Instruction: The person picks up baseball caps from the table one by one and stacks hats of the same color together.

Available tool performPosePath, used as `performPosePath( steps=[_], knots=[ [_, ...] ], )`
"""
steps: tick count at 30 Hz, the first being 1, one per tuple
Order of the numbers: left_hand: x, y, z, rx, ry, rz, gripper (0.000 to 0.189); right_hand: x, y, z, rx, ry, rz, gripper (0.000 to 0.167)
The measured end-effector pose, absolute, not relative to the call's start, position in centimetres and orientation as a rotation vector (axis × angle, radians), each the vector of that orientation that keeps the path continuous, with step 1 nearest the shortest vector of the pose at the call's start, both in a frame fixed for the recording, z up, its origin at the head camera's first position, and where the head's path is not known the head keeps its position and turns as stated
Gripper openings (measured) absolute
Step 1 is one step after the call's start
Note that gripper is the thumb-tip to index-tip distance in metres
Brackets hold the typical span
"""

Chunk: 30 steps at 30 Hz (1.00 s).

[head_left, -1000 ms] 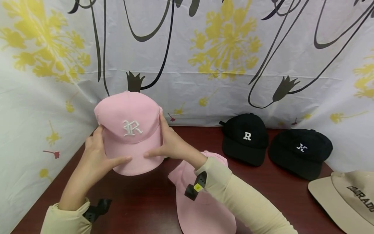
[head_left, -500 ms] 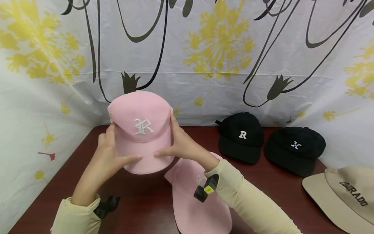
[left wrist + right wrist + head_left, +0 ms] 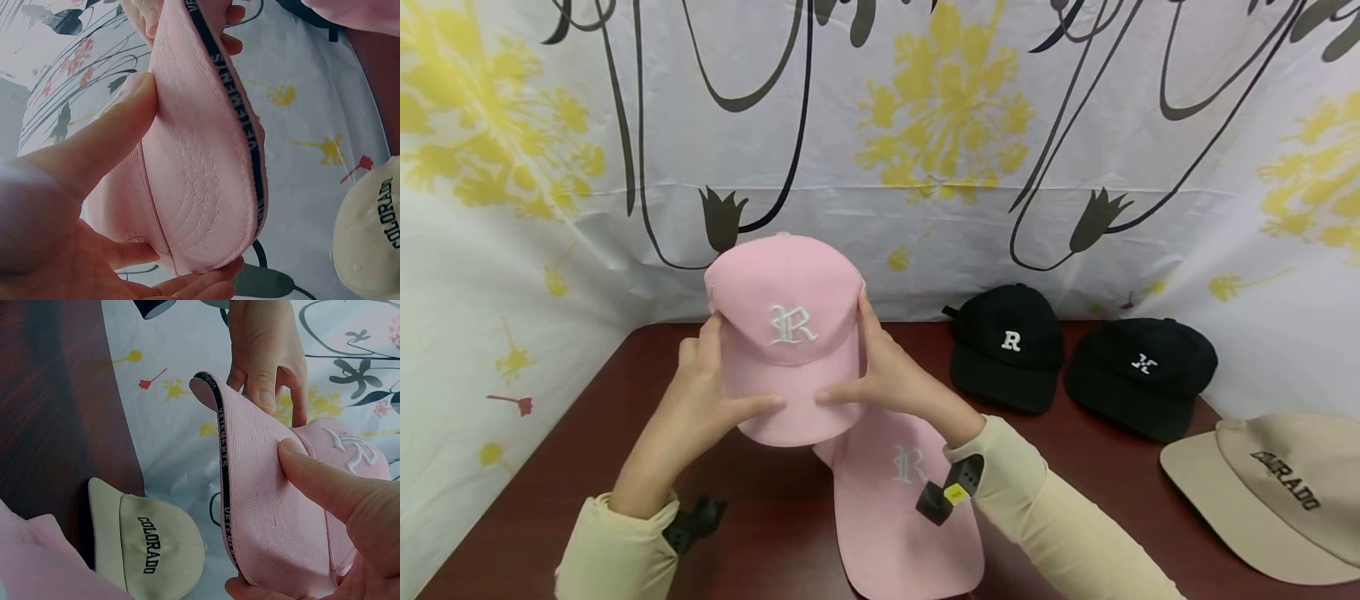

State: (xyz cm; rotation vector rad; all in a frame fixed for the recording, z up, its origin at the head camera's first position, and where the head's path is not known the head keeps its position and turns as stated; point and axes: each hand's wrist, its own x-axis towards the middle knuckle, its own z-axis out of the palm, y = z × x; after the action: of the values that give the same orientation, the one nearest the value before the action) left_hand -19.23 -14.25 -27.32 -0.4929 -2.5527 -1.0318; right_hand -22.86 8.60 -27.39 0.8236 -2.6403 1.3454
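Observation:
A pink baseball cap [image 3: 786, 292] with a white embroidered R is held up above the table, brim toward me and tilted down. My left hand [image 3: 700, 400] grips its left side, thumb on top of the brim. On the opposite side my right hand [image 3: 887, 379] holds it the same way, and the two thumb tips lie close together. A black band with white lettering [image 3: 225, 462] runs along the brim's edge in the right wrist view. Below and to the right, a second pink cap [image 3: 910, 533] with a white R lies on the table, partly hidden by my right forearm.
Two black caps, one with a white R [image 3: 1007, 350] and one with a small white emblem [image 3: 1142, 379], rest at the back right. A beige COLORADO cap [image 3: 1292, 500] is at the right edge. Behind the dark red table [image 3: 760, 533] hangs a patterned white cloth [image 3: 820, 167].
Both hands have carried the pink cap to the right in the head view, nearer the second pink cap. The other caps and the backdrop have shifted slightly left in view.

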Motion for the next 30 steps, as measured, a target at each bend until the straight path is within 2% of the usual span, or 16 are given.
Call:
performPosePath(
  steps=[6,11,30],
  knots=[
    [-19.5,-13.2,-27.7,-0.571,-2.507,-1.045,0.117,-22.4,9.7,-27.7,0.797,-2.639,1.330,0.127],
    [-19.6,-12.3,-27.9,-0.635,-2.486,-1.031,0.112,-21.9,10.7,-28.0,0.746,-2.650,1.317,0.128],
    [-19.1,-9.0,-28.7,-0.641,-2.579,-1.013,0.110,-20.4,14.2,-29.4,0.728,-2.629,1.282,0.127]
  ],
)
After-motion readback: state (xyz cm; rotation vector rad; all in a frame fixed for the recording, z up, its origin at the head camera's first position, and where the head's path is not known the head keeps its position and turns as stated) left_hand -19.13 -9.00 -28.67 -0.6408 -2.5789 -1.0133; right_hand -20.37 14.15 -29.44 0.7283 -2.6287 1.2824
